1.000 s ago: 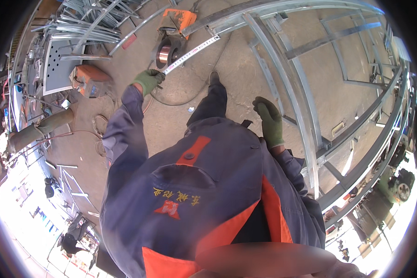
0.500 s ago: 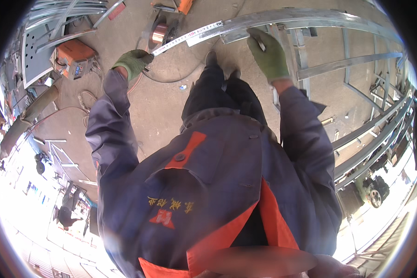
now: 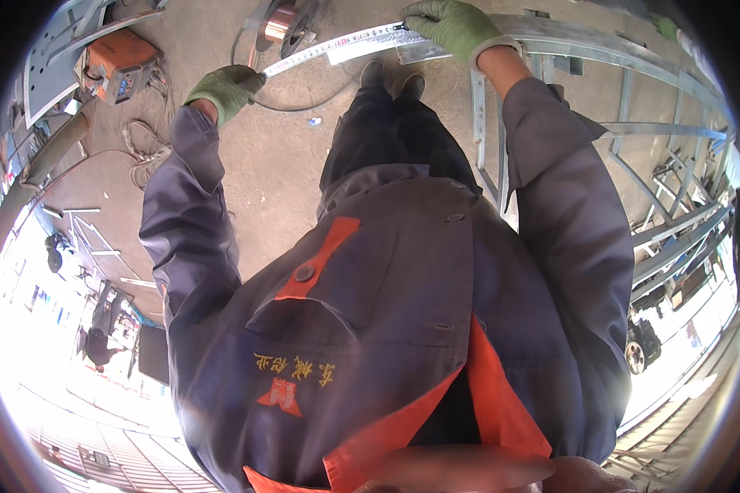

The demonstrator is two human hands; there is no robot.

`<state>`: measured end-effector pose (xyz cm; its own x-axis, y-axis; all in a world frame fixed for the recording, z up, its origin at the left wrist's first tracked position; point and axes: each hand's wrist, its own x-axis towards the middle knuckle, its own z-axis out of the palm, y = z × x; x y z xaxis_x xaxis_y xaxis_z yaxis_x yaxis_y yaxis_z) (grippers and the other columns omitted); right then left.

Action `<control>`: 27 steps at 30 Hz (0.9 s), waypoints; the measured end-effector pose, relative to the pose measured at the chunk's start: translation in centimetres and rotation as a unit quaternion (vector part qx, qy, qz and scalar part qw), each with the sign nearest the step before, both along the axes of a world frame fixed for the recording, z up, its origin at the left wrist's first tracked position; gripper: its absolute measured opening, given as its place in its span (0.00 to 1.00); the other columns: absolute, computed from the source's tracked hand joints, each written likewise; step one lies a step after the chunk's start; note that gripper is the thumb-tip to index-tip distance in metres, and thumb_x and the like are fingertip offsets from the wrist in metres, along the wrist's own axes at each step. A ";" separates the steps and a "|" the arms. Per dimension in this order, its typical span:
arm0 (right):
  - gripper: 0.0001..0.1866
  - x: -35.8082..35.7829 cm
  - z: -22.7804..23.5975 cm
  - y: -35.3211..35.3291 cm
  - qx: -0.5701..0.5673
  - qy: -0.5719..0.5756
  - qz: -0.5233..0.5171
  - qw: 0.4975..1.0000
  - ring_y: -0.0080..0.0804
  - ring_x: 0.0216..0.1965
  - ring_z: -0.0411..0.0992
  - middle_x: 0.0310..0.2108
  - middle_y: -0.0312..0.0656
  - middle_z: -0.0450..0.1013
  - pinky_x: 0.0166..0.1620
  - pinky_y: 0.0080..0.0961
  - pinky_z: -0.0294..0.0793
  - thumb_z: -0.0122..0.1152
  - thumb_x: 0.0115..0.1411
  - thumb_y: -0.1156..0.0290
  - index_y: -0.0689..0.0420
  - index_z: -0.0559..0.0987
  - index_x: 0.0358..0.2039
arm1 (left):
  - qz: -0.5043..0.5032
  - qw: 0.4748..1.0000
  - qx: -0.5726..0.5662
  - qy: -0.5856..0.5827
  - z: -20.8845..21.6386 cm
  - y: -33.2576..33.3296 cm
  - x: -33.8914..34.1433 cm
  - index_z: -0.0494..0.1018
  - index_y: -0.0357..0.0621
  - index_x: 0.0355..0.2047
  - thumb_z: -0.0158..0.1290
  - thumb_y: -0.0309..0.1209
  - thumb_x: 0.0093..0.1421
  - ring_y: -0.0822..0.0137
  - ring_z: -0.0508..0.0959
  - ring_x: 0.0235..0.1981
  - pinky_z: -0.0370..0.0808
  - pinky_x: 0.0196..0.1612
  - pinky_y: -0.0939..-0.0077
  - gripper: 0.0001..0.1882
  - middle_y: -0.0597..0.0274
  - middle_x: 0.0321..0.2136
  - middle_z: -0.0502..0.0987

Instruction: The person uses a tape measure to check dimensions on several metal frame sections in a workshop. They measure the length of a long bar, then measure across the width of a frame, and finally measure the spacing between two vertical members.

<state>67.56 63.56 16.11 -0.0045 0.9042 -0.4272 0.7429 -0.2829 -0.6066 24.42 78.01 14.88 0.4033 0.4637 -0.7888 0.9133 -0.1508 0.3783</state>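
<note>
A white measuring tape (image 3: 329, 48) with printed marks stretches between my two hands, rising toward the right. My left hand (image 3: 228, 89), in a green glove, is closed on its left end. My right hand (image 3: 452, 31), also in a green glove, has its fingers closed at the tape's right end, beside a small dark spot. That hand lies over the near end of a long grey metal bar (image 3: 583, 37), which curves off to the right. Under the tape, a short pale strip (image 3: 361, 49) lies alongside. What is beneath my right fingers is hidden.
Metal frames (image 3: 666, 129) spread across the right side. A copper wire spool (image 3: 279, 23) stands at the far middle, with a dark cable (image 3: 304, 108) looping near it. An orange machine (image 3: 119, 66) sits at the left, beside coiled hose (image 3: 144, 148). My shoes (image 3: 372, 74) are below the tape.
My right hand has moved left and away from me, from the bar's near side to the tape's right end. My left hand still holds the tape. The view has shifted slightly.
</note>
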 end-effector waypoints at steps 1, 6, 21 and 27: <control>0.18 0.1 0.0 0.2 -0.018 -0.020 0.020 0.999 0.46 0.48 0.84 0.44 0.43 0.86 0.53 0.41 0.81 0.64 0.66 0.48 0.42 0.89 0.48 | 0.002 1.000 0.006 0.003 0.2 -0.1 0.0 0.85 0.42 0.48 0.62 0.50 0.69 0.64 0.82 0.35 0.79 0.44 0.65 0.23 0.57 0.35 0.86; 0.17 -0.1 -0.3 1.0 -0.022 -0.049 0.043 0.998 0.48 0.46 0.83 0.43 0.43 0.85 0.51 0.43 0.81 0.62 0.67 0.47 0.40 0.88 0.47 | 0.046 0.999 0.015 -0.004 0.5 -0.5 0.0 0.85 0.42 0.48 0.62 0.50 0.68 0.62 0.83 0.36 0.78 0.45 0.64 0.23 0.57 0.35 0.86; 0.24 -0.6 0.5 1.8 -0.063 -0.081 0.100 0.990 0.51 0.50 0.82 0.47 0.47 0.84 0.55 0.46 0.79 0.60 0.66 0.40 0.44 0.87 0.49 | -0.125 0.985 0.078 0.085 1.5 0.1 1.3 0.84 0.50 0.53 0.52 0.56 0.72 0.49 0.84 0.49 0.77 0.56 0.55 0.26 0.55 0.47 0.87; 0.25 -1.0 0.9 1.7 -0.060 -0.088 0.073 0.992 0.53 0.48 0.82 0.44 0.48 0.85 0.53 0.49 0.79 0.60 0.65 0.38 0.45 0.87 0.45 | -0.096 0.989 0.051 0.100 0.4 -0.1 1.3 0.84 0.52 0.53 0.52 0.56 0.71 0.48 0.84 0.48 0.77 0.55 0.55 0.26 0.55 0.46 0.87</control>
